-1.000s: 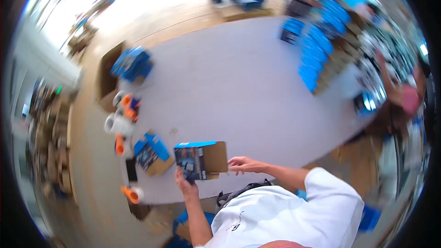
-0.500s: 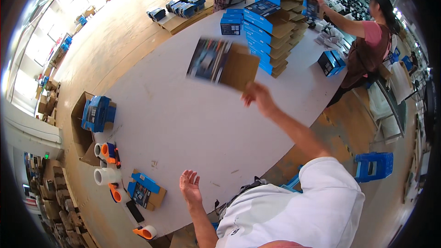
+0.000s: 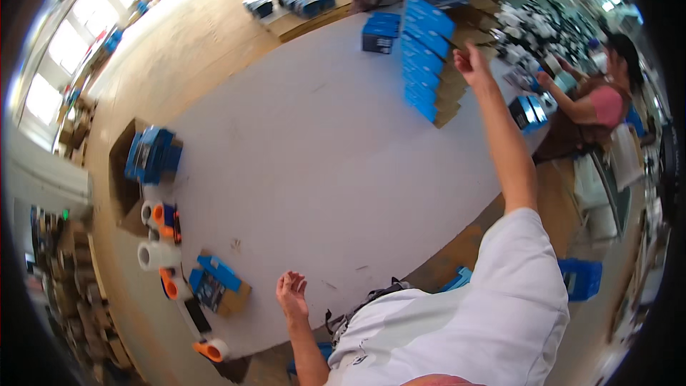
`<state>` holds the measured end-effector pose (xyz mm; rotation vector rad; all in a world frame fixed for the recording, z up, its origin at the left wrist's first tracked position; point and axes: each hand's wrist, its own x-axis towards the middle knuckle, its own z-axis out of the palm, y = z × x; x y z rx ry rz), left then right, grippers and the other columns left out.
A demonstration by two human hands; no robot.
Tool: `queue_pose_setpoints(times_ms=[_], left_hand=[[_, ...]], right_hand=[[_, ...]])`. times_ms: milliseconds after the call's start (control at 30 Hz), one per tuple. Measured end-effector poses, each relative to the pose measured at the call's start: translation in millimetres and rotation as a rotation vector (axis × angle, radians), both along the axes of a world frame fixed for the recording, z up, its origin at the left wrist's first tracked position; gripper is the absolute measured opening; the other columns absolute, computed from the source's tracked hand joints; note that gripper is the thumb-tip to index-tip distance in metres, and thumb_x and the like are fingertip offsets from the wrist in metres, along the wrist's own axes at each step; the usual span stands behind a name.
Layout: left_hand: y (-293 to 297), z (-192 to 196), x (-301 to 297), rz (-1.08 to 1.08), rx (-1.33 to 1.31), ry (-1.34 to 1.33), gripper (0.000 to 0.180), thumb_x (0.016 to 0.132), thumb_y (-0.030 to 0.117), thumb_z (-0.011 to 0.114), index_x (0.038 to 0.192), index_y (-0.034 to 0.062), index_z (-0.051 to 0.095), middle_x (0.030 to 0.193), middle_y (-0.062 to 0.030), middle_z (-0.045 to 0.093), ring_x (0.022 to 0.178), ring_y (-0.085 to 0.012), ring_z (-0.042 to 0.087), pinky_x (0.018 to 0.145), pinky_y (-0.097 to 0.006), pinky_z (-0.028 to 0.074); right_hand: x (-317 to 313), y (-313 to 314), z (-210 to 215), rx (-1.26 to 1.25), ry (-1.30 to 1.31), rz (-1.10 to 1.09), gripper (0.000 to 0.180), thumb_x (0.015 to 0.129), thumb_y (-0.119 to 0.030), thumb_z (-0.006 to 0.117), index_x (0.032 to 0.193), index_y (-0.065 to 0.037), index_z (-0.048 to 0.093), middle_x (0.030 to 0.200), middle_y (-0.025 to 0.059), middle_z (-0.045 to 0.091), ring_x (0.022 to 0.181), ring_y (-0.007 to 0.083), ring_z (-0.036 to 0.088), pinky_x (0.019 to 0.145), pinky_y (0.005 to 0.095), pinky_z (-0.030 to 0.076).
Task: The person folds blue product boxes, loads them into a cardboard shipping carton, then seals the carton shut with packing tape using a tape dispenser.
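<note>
Head view: right hand (image 3: 472,64) outstretched by stacked blue boxes (image 3: 427,64), empty.

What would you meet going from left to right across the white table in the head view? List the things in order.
Open carton of blue boxes → white tape rolls → small blue-and-brown box → left hand, empty → tall stack of blue boxes → right hand, raised by the stack → blue box near the table's right edge.
</note>
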<state>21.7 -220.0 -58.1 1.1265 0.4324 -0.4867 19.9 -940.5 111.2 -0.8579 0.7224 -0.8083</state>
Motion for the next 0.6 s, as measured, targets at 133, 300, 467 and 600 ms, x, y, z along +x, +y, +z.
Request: queue_pose_setpoints(times_ms=[133,300,467,600], left_hand=[[33.9,-11.4,1.5,0.135,0.183,-0.069,0.019,0.091,0.018,0.063,0.099,0.0013,0.059,0.090,-0.0064,0.063,0.081,-0.0153,0.061,0.074,-0.029,0.050],[79.2,-33.7,35.8,0.194,0.612,-0.271,0.020,0.084,0.019,0.069,0.095,0.0032,0.066,0.089,-0.0041,0.067,0.083,-0.0125,0.060,0.075,-0.028,0.048],[181.8,-50.8,54.2,0.346,1.145,-0.198,0.034,0.076,0.028,0.073,0.100,0.0071,0.063,0.097,-0.0097,0.063,0.093,-0.0249,0.060,0.084,-0.037,0.047],[219.3,-60.7,80.0,0.352,1.433,-0.078,0.052,0.075,0.037,0.073,0.117,0.0110,0.054,0.116,-0.0112,0.054,0.113,-0.0313,0.049,0.094,-0.048,0.040]], right_hand=[[-7.6,92.9,-36.7,-0.227,0.086,0.287,0.029,0.094,-0.037,0.059,0.085,-0.010,0.061,0.059,-0.0002,0.052,0.044,0.0076,0.042,0.041,0.0217,0.029],[-84.7,228.9,-168.3,-0.209,0.487,0.566,0.020,0.093,-0.030,0.061,0.083,-0.015,0.053,0.066,-0.0017,0.056,0.055,0.0076,0.053,0.049,0.0221,0.045],[-120.0,381.9,-217.4,0.086,0.661,0.960,0.014,0.093,-0.023,0.062,0.096,-0.010,0.058,0.072,0.0030,0.061,0.059,0.0114,0.059,0.054,0.0235,0.050],[-129.8,431.7,-199.3,0.040,0.789,1.159,0.018,0.093,-0.022,0.062,0.102,-0.007,0.060,0.078,0.0057,0.063,0.063,0.0136,0.062,0.058,0.0261,0.053]])
